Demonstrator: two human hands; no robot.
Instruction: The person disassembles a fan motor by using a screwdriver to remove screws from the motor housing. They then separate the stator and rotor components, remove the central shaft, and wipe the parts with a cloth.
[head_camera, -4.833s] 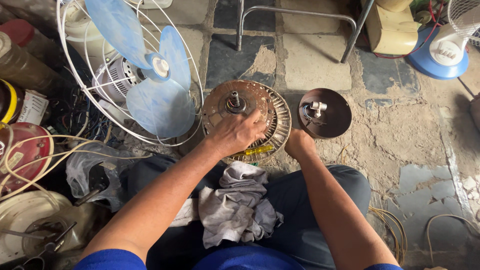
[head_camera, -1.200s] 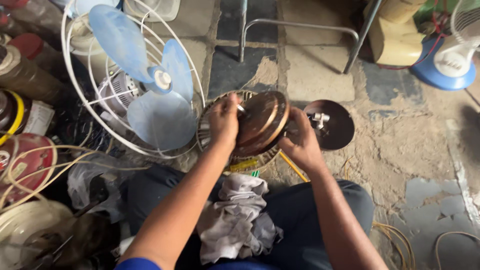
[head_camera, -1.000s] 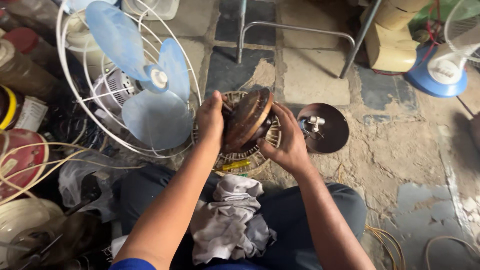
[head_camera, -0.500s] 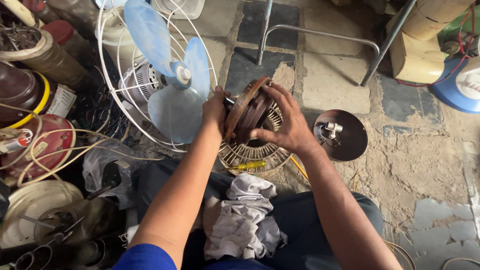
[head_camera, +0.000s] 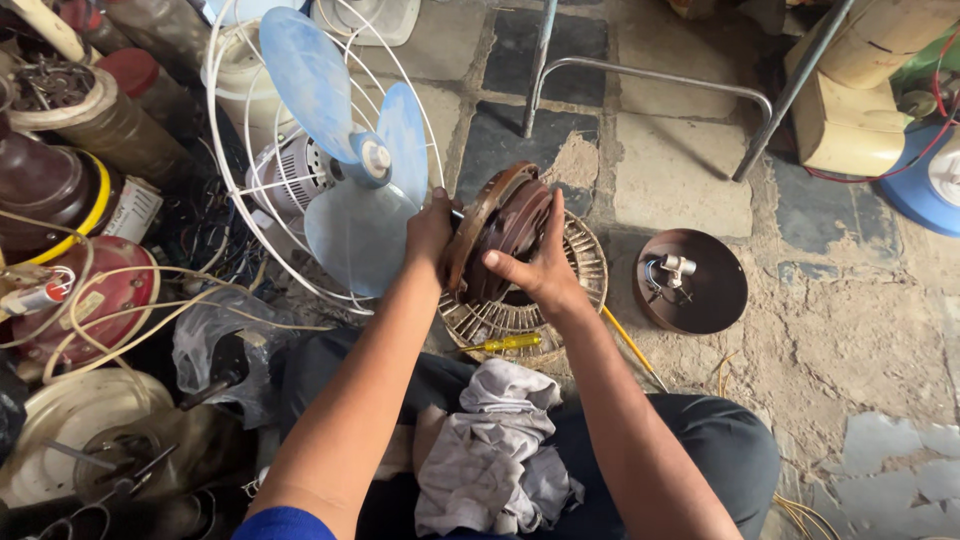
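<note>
Tipped up on edge now, no longer flat: brown motor housing (head_camera: 500, 235) gripped between left hand (head_camera: 432, 232) and right hand (head_camera: 535, 270), above round ribbed base (head_camera: 580, 270). Brown cover (head_camera: 705, 290) already off, lying right. Blue fan (head_camera: 345, 150) crowds left; bare floor (head_camera: 850, 330) right.

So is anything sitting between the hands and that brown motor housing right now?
No. Both hands are already on the brown motor housing, which is tipped up on edge over the round grille: the left hand grips its left rim, the right hand its lower front. Nothing visible lies between them.
</note>
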